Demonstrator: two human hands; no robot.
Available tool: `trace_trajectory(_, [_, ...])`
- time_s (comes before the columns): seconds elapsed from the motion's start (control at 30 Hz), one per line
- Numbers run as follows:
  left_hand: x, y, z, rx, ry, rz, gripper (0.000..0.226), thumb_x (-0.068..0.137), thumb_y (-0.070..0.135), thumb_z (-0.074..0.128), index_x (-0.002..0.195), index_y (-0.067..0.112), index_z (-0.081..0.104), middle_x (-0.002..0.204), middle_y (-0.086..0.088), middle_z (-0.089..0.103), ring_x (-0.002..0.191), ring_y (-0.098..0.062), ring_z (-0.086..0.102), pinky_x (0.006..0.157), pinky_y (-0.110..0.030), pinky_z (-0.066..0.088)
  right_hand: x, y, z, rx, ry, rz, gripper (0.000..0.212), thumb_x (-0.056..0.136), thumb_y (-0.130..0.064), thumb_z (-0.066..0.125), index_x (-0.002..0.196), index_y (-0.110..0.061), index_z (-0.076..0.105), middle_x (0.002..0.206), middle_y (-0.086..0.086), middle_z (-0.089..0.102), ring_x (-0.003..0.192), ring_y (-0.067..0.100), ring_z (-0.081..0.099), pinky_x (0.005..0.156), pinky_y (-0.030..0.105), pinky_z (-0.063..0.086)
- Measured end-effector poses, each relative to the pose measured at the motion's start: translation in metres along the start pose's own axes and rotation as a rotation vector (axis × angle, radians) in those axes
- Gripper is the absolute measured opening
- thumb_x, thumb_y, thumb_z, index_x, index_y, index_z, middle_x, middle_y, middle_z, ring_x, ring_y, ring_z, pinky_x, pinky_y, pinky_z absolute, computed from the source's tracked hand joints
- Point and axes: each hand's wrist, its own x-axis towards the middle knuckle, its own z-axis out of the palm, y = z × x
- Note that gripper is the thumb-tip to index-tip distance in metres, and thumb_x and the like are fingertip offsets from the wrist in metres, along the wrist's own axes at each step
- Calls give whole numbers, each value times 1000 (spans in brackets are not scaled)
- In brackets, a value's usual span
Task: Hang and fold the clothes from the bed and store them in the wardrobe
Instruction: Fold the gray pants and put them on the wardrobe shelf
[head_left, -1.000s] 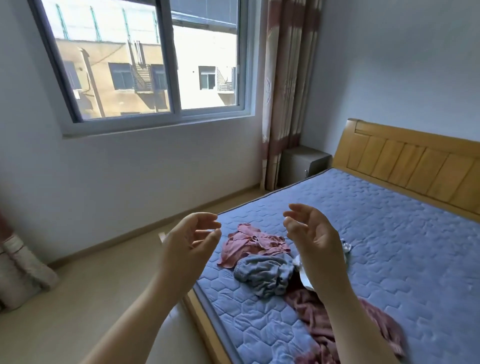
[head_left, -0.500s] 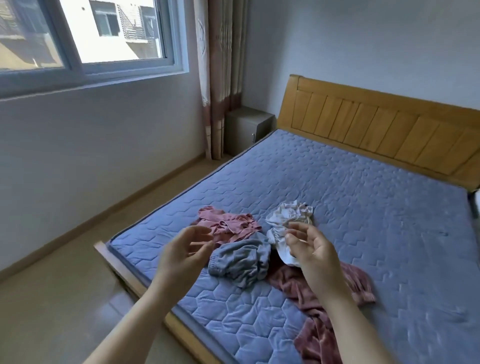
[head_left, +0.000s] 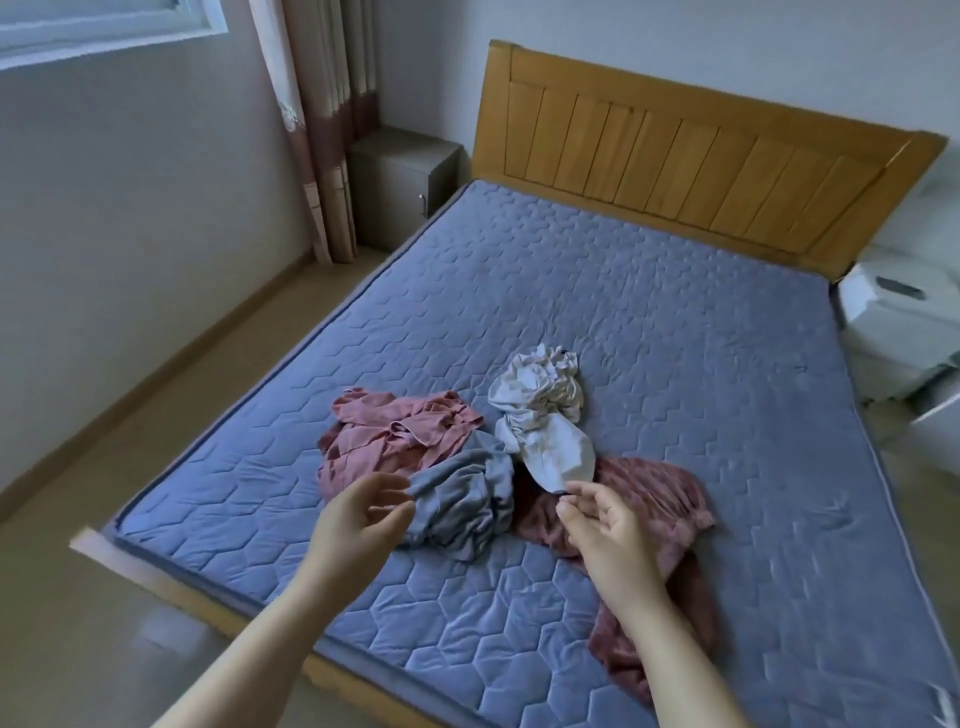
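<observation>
Bed (head_left: 649, 322): blue quilted mattress, wooden headboard (head_left: 675, 150) at the far end, grey nightstand (head_left: 400, 187) and curtain (head_left: 322, 104) in the corner beside it. Clothes sit in one crumpled pile on the mattress near the foot end. Dark red garment (head_left: 654, 493) is the biggest, trailing toward the near edge. Pink garment (head_left: 395, 436) is on the left, blue-grey one (head_left: 462, 499) lies in front between them, and white one (head_left: 540, 415) is on the far side, overlapping the red. Left hand (head_left: 353, 525): fingers relaxed and apart, holding nothing, tips right at the blue-grey garment. Right hand (head_left: 608, 530): fingers loosely curled, also holding nothing, above the red garment, just short of the white one's lower end.
</observation>
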Motion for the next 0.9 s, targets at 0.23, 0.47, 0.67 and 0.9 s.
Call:
trace_trajectory(0.23, [69,-12,18,106,-68,-106,14,87,15,67,99,21,66,89,5,71,84,-13,68,69,-24,53,69,22,13,-4,15,124,15,92,-23,64,103,-32,61,103,-6,63,96,8,62,80,25,49])
trace_trajectory(0.47, [123,-48,31,206,-120,-201,15,87,17,65,99,25,64,84,10,69,77,2,62,55,-7,38,115,46,33,-96,7,245,25,93,-23,62,117,-21,61,103,-12,62,95,1,61,85,23,51])
trace_trajectory(0.67, [171,-94,35,294,-211,-265,14,86,18,65,95,27,62,83,13,67,79,-3,62,60,-13,40,142,76,70,-143,-17,353,21,94,-21,61,115,-22,60,101,-14,61,90,-7,57,64,1,42])
trace_trajectory(0.9, [220,-157,47,411,-329,-360,20,86,21,63,106,23,63,90,13,67,84,-7,61,64,-22,39,173,126,129,-187,-51,504,25,93,-20,61,118,-19,60,105,-5,64,87,-7,56,67,2,42])
